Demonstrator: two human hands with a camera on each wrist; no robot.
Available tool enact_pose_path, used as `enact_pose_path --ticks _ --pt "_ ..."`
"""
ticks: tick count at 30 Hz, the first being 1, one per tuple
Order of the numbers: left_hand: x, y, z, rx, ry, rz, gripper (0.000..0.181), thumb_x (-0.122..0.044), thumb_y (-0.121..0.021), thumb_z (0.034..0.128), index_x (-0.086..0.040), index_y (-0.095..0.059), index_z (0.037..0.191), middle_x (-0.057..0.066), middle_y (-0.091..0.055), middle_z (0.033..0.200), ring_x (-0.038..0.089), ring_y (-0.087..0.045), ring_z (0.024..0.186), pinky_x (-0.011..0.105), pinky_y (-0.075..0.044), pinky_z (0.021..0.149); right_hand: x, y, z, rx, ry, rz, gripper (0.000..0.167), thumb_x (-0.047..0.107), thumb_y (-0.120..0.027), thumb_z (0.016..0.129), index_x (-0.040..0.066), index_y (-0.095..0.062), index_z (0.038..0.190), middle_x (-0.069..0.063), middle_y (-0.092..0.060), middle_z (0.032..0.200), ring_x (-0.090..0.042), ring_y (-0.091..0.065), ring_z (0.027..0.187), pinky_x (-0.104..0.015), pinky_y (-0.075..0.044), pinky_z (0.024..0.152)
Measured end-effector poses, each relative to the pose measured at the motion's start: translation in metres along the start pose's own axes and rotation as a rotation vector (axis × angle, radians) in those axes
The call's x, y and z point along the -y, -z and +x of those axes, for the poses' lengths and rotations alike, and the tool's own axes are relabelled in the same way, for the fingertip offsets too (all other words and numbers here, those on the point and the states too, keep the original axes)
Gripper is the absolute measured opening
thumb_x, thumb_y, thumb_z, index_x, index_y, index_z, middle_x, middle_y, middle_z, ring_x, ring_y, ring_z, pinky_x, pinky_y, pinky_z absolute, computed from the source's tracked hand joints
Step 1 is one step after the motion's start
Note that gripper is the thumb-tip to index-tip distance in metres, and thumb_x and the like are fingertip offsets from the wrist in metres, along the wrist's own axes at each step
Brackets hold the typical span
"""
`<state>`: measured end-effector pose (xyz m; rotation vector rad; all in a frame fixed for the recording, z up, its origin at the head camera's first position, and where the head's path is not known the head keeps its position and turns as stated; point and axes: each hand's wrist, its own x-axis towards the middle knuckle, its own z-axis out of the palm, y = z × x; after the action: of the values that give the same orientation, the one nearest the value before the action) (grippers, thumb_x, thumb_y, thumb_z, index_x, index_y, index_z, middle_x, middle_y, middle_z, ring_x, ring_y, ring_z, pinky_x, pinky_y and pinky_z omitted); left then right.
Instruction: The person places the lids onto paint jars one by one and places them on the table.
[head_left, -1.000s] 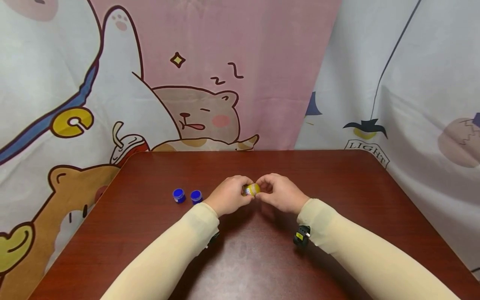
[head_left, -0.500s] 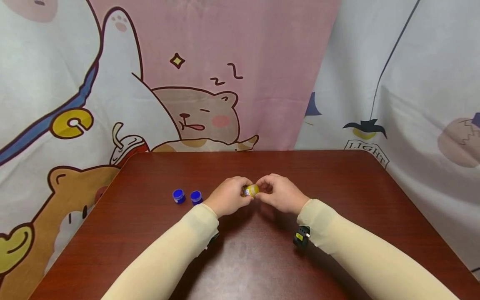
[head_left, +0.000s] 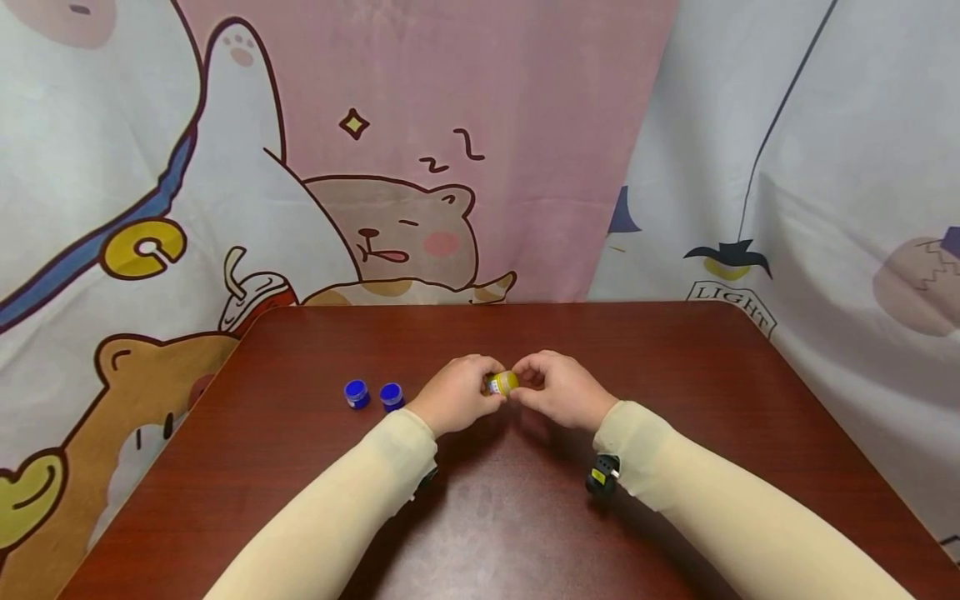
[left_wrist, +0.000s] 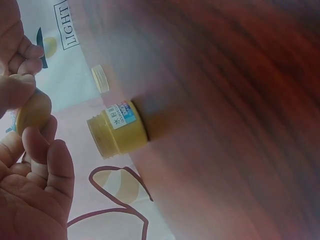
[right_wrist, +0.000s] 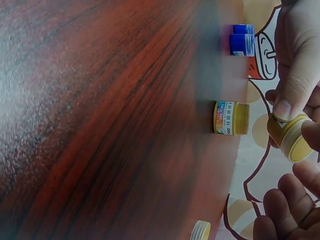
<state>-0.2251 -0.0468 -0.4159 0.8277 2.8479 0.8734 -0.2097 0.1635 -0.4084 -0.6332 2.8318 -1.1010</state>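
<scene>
A small yellow paint jar (head_left: 501, 383) is held tilted above the table between both hands. My left hand (head_left: 459, 393) grips its body, with the left thumb (right_wrist: 295, 85) lying over the label in the right wrist view. At the other end my right hand (head_left: 561, 390) pinches the yellow lid (right_wrist: 299, 146) between thumb and forefinger; its remaining fingers are bent loosely below. Beyond the hands, a second yellow paint jar (left_wrist: 120, 131) stands uncapped on the table, its threaded neck showing. A loose pale yellow lid (left_wrist: 100, 79) lies near it. Both are hidden in the head view.
Two small blue-capped paint jars (head_left: 357, 394) stand side by side left of the left forearm; the nearer one (head_left: 392, 397) is partly behind the sleeve. The dark red wooden table (head_left: 525, 533) ends at a cartoon-printed cloth (head_left: 540, 150) hanging behind it.
Both hands keep their hold and stay in nearly the same place. The yellow jar has shifted very slightly to the left.
</scene>
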Motion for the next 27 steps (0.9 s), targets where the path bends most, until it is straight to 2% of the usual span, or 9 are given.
enact_pose_path --ticks 6,13,19,27 --pt "0.0003 -0.0002 -0.0003 0.006 0.006 -0.001 0.034 -0.022 -0.079 0.0949 -0.007 -0.069 0.124 0.006 -0.070 0.115 0.015 -0.064 0.096 0.034 -0.058 0.088 -0.0013 -0.0004 0.0002 -0.006 0.014 -0.008 0.031 0.021 -0.084 0.091 0.011 -0.071 0.117 -0.005 -0.069 0.107 -0.017 -0.064 0.097 -0.037 -0.056 0.086" --pt "0.0012 -0.0004 0.0008 0.006 0.003 0.002 0.034 -0.022 -0.080 0.0945 -0.007 -0.070 0.123 0.005 -0.069 0.113 0.015 -0.064 0.095 0.033 -0.058 0.088 -0.0010 -0.0011 0.0007 -0.007 0.018 -0.009 0.025 0.021 -0.083 0.091 0.011 -0.073 0.113 -0.003 -0.070 0.105 -0.016 -0.065 0.096 -0.037 -0.056 0.085" --pt "0.0006 -0.0001 0.0007 0.005 -0.001 0.006 0.034 -0.023 -0.080 0.0945 -0.007 -0.070 0.123 0.005 -0.069 0.114 0.015 -0.064 0.095 0.033 -0.058 0.089 -0.0018 -0.0008 0.0006 -0.013 0.027 -0.014 0.031 0.021 -0.084 0.090 0.010 -0.072 0.116 -0.004 -0.070 0.107 -0.018 -0.065 0.098 -0.037 -0.056 0.087" --pt "0.0012 -0.0009 0.0012 0.008 0.003 0.006 0.031 -0.021 -0.080 0.0944 -0.008 -0.071 0.121 0.004 -0.070 0.111 0.014 -0.064 0.094 0.033 -0.058 0.087 -0.0021 -0.0016 0.0005 -0.009 0.029 -0.014 0.024 0.019 -0.083 0.091 0.012 -0.073 0.112 -0.007 -0.071 0.107 -0.017 -0.065 0.096 -0.036 -0.056 0.085"
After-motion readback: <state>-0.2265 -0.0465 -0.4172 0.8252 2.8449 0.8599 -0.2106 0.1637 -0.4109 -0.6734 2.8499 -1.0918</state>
